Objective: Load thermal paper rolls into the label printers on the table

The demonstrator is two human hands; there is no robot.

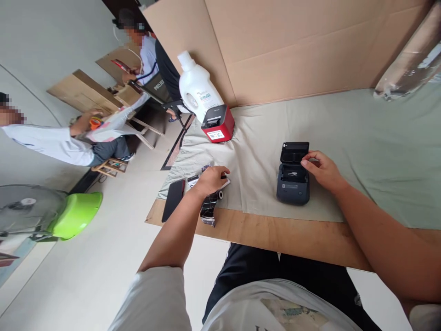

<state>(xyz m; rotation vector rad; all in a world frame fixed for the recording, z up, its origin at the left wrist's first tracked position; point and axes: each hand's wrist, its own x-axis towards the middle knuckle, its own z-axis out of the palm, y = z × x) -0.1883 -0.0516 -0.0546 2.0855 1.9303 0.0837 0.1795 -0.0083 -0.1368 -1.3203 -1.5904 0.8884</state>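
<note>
While the head view looks down, I see my right hand resting curled on the dark label printer at frame centre, its lid already open. My left hand grips a strip of black label tape left of it on the surface. I judge loading not yet done.

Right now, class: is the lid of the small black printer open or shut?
Open. The black printer has its lid tilted up and back, showing the inside; the right hand rests at the hinge.
</note>
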